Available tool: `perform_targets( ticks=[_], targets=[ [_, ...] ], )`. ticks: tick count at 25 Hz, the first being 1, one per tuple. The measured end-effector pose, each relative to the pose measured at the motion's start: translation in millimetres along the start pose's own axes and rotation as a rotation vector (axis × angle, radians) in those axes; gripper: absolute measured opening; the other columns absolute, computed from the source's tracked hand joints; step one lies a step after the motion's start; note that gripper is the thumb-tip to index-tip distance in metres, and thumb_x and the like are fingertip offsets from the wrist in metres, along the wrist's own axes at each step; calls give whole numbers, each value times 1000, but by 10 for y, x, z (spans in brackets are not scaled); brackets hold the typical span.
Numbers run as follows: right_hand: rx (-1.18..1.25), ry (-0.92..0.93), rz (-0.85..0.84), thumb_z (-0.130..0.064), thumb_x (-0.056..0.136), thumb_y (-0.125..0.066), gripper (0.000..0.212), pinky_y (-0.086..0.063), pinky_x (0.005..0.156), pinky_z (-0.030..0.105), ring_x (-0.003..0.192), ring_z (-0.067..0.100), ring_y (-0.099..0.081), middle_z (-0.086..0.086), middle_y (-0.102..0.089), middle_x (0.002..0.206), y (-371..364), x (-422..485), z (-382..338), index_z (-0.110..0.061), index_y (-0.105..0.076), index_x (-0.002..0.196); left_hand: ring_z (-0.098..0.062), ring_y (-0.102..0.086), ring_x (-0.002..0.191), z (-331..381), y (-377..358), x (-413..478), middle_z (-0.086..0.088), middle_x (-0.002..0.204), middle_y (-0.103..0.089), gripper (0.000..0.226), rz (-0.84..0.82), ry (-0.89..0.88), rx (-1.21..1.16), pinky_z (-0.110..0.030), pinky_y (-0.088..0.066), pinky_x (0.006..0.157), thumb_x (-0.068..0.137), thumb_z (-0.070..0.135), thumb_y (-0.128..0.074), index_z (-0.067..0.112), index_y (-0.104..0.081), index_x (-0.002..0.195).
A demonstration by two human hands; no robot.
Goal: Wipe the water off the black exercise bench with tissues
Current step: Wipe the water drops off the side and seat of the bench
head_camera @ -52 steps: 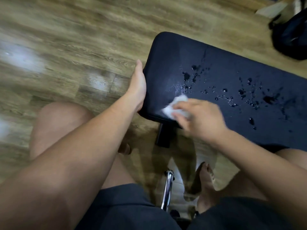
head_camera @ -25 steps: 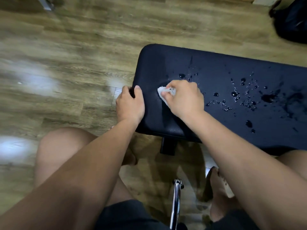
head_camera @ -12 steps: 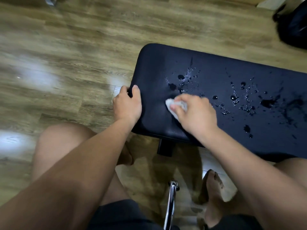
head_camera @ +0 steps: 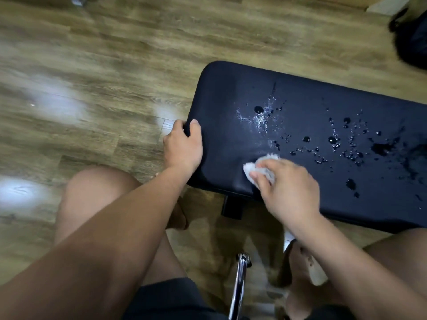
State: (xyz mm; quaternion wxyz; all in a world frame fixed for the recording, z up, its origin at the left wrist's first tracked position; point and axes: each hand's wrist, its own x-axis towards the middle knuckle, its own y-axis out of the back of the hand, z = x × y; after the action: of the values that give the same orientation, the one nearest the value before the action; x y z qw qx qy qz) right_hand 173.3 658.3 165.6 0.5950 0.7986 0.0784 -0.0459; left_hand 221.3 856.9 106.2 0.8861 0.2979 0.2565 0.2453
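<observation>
**Worn**
- Dark charcoal plain fabric shorts (head_camera: pixel 166 299): matte, soft hem. One leg lies at six o'clock, the other at five o'clock on the lower frame edge.

**Bare parts**
- Bare left forearm (head_camera: pixel 120 239) at seven o'clock, and the left hand (head_camera: pixel 182 148) just left of centre.
- Bare right forearm (head_camera: pixel 346 262) at four o'clock, and the right hand (head_camera: pixel 288 185) right of centre.
- Bare left knee (head_camera: pixel 92 190) at eight o'clock, and the bare right thigh (head_camera: pixel 404 245) at four o'clock.
- Bare left foot (head_camera: pixel 179 213), mostly hidden.
- Bare right foot (head_camera: pixel 298 273) at five o'clock, blurred.

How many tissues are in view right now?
1: a crumpled white tissue held by the right hand against the black bench, near its front edge. A second could be hidden under that hand.
</observation>
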Motion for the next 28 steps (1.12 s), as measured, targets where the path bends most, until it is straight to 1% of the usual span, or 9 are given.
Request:
perform_targets(
  ticks=[3, 6, 9, 13, 17, 21, 23, 25, 28],
  targets=[
    [26, -8, 24, -34, 91, -52, 18, -35, 65, 32, 93, 33, -60, 3, -66, 101, -34, 706, -306, -27, -65, 101, -28, -49, 99, 1, 21, -9, -12, 109, -64, 40, 7, -1, -10, -29, -29, 78, 100, 45, -39, 13, -60, 109],
    [49, -33, 39, -27, 90, -50, 19, -40, 67, 33, 93, 31, -60, 4, -65, 100, 14, 1225, -469, -25, -66, 99, -31, -52, 106, 34, 33, -22, -12, 111, -65, 40, 3, -4, -15, -29, -29, 78, 100, 45, -40, 12, -61, 110],
    [51, -28, 64, -33, 94, -45, 20, -37, 64, 34, 92, 31, -58, 1, -62, 99, -14, 782, -336, -23, -62, 97, -31, -49, 99, 35, 31, -32, -11, 112, -64, 41, -25, 14, -19, -29, -29, 78, 101, 46, -38, 13, -60, 112],
    [-22, 59, 28, -47, 95, -45, 22, -41, 66, 35, 98, 27, -58, -6, -62, 105, 2, -138, 0, -34, -60, 104, -26, -36, 90, -4, 33, 0, -12, 116, -61, 39, -37, 41, -2, -31, -28, 81, 101, 47, -38, 16, -57, 113],
    [-82, 148, 114, -38, 96, -46, 20, -38, 70, 36, 110, 28, -48, 1, -55, 113, -91, 673, -184, -28, -62, 103, -25, -37, 90, 22, 40, -19, -13, 114, -63, 39, -34, 26, -28, -29, -28, 80, 101, 46, -39, 14, -58, 111],
    [-289, 194, 186, -23, 91, -47, 20, -29, 80, 39, 111, 31, -39, 9, -45, 116, -5, 1584, -512, -21, -65, 98, -23, -35, 91, 53, 58, -47, -13, 110, -65, 38, -24, 26, -50, -30, -28, 79, 101, 45, -40, 13, -59, 109],
    [-258, 220, 160, -25, 95, -43, 22, -32, 79, 39, 110, 31, -41, 9, -45, 117, -15, 1444, -436, -20, -63, 105, -24, -34, 91, 44, 60, -36, -12, 109, -64, 38, -34, 37, -41, -31, -29, 80, 100, 45, -40, 14, -59, 110],
    [-121, 229, 131, -32, 99, -42, 24, -39, 72, 38, 105, 32, -47, 9, -48, 114, -58, 929, -247, -20, -59, 112, -24, -35, 91, 35, 70, -24, -12, 108, -64, 38, -29, 40, -27, -32, -30, 80, 100, 46, -40, 14, -59, 109],
    [-109, 274, 60, -29, 92, -57, 16, -42, 55, 34, 84, 34, -57, 9, -54, 96, -36, 88, -124, -20, -64, 103, -29, -42, 94, 20, 44, -19, -12, 107, -64, 37, -29, 21, -10, -36, -33, 81, 100, 47, -39, 15, -58, 108]
  ],
)
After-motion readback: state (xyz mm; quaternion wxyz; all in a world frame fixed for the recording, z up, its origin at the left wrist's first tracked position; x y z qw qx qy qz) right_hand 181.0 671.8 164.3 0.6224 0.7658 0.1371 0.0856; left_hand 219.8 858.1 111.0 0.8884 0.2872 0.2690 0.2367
